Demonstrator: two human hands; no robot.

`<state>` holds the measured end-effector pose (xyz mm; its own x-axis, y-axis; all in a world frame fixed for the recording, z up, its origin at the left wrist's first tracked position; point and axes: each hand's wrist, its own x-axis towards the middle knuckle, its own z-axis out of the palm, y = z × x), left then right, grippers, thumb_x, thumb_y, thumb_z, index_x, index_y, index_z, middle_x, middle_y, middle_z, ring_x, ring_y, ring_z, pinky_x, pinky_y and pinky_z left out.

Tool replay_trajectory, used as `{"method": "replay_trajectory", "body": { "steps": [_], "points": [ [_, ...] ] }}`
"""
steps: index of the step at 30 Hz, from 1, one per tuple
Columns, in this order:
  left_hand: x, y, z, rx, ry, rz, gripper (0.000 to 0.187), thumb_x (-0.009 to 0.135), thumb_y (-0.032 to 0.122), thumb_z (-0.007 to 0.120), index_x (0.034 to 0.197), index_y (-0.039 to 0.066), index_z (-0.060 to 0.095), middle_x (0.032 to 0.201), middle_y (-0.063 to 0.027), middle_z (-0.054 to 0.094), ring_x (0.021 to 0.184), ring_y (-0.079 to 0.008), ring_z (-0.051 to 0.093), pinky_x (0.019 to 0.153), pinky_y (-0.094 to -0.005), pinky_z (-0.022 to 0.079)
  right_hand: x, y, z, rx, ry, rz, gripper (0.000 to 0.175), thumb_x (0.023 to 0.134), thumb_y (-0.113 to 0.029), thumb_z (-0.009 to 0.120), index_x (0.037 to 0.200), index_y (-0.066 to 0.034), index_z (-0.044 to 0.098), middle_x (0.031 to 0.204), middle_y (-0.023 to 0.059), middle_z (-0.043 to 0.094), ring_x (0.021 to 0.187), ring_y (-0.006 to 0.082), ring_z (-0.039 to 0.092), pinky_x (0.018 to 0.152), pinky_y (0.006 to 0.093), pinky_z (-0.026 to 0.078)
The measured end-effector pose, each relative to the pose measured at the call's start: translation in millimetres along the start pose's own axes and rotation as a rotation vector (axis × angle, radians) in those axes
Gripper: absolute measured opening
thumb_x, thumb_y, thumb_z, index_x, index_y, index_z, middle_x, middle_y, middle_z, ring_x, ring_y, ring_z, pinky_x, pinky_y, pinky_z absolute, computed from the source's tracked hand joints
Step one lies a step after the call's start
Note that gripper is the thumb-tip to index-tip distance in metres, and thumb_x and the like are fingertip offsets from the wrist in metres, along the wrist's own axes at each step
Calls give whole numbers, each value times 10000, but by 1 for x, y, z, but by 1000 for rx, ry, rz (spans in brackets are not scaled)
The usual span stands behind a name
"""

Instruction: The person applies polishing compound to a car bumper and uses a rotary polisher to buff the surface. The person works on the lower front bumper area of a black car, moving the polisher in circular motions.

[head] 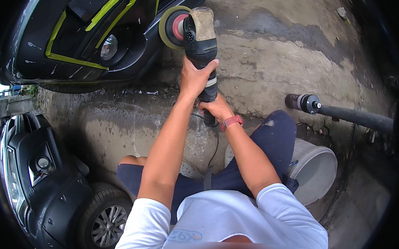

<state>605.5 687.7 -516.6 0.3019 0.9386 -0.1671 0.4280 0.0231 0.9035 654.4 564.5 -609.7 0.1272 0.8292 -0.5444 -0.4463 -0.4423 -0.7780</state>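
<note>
A black-and-tan power polisher [201, 44] is held out in both of my hands. Around the front of its handle, behind the tan-covered head, my left hand [196, 76] is wrapped. My right hand [218, 108], below a red wristwatch, grips the rear end near the power cord. The round yellow-green polishing pad [165, 28] is on edge beside the lower edge of a black car bumper [135, 61]; whether they touch, I cannot tell. Yellow-green masking tape [77, 60] outlines parts of the bumper around a fog lamp [109, 47]. White splashes mark its paint.
A second dark car [58, 185] stands at lower left, its wheel [109, 225] near my left leg. At right are a dark pipe [356, 118], a black-capped bottle [294, 101] at its end and a grey-white bucket [331, 163]. The power cord [216, 145] runs down between my legs.
</note>
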Motion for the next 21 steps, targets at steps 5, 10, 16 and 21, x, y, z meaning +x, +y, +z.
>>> {"method": "replay_trajectory", "body": {
  "steps": [5,10,16,21],
  "points": [
    [-45,-29,-28,-49,89,-13,871,865,340,978,1525,-19,538,1403,-234,720,1276,-333,725,1112,-453,552,-9,31,6,-280,-99,5,198,805,-86,827,951,25,750,883,112,789,734,211,751,733,389,589],
    [-86,-51,-46,-49,223,-65,893,898,354,975,1562,-22,509,1434,-222,693,1299,-331,700,1152,-452,517,-14,51,6,-578,-202,3,407,774,-146,871,1131,17,767,1048,175,834,952,309,775,921,430,598],
    [-90,-39,-48,5,197,-51,903,903,354,963,1569,-33,491,1437,-239,696,1316,-340,701,1151,-453,522,-13,55,2,-466,-334,33,413,782,-142,874,1143,10,746,1052,128,812,974,261,764,936,422,590],
    [-57,-18,-26,-13,116,-38,877,886,379,959,1525,-31,521,1410,-251,720,1286,-355,728,1121,-458,548,-11,39,1,-277,-121,-36,224,816,-91,836,1007,11,777,911,98,806,834,234,783,822,390,614]
  ]
}}
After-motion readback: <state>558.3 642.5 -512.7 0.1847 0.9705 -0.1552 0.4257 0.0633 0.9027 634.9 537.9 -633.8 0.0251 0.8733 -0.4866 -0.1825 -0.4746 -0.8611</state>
